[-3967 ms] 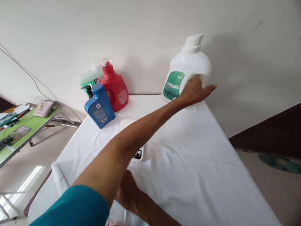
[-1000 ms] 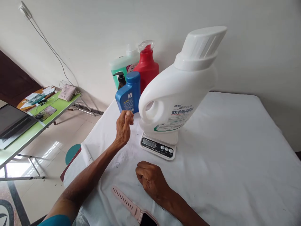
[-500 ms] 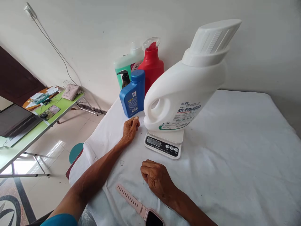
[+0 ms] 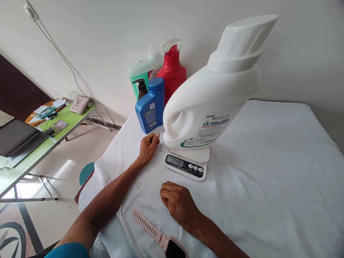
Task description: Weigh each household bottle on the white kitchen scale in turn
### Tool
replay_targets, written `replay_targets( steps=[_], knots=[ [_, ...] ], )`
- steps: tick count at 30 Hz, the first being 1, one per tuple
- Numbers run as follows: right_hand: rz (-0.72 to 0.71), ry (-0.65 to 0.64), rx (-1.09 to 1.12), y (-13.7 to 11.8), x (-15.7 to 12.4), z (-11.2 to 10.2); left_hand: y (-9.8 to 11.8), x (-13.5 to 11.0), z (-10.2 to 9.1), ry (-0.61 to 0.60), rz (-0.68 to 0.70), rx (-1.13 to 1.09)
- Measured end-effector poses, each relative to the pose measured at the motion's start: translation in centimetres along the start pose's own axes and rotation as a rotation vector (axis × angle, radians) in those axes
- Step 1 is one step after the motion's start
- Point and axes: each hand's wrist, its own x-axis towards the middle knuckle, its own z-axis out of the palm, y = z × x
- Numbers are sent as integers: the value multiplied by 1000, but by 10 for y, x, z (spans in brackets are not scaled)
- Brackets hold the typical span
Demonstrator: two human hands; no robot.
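Observation:
A large white laundry detergent jug [image 4: 212, 96] with a slanted cap stands on a digital kitchen scale [image 4: 186, 167], whose display shows digits I cannot read surely. My left hand [image 4: 149, 146] rests on the white cloth with its fingers curled closed, just left of the jug's base and in front of a blue bottle [image 4: 151, 109]. Nearer to me, below the scale, my right hand [image 4: 177, 201] lies in a loose fist. Neither hand touches the jug or scale, and nothing shows in either. A pink-strapped smartwatch [image 4: 161, 237] lies between my forearms.
Behind the blue bottle stand a red pump bottle [image 4: 173, 77], a green-liquid bottle [image 4: 138, 73] and a dark pump bottle [image 4: 141, 88]. A wall [image 4: 107, 46] rises behind them. To the left, a green table [image 4: 68, 124] bears a laptop [image 4: 18, 138]; a teal stool [image 4: 86, 173] stands below.
The view has shifted slightly, so the jug and bottles appear a little higher. Both hands stay closed and in place on the cloth.

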Motion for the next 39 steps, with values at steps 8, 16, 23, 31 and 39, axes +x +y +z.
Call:
replay_targets(
  steps=[8, 16, 23, 31, 39],
  knots=[
    [11, 1, 3, 1, 0, 0, 3, -1, 1, -5, -11, 2],
    [-9, 0, -7, 1, 0, 1, 13, -5, -2, 66, 23, -47],
    [35, -24, -92, 6, -3, 7, 90, -7, -3, 68, 321, -35],
    [18, -4, -79, 6, 1, 7, 136, 26, 10, -190, 327, 60],
    [34, -15, -1, 6, -5, 6, 131, 39, 29, -187, 284, -64]
  ],
)
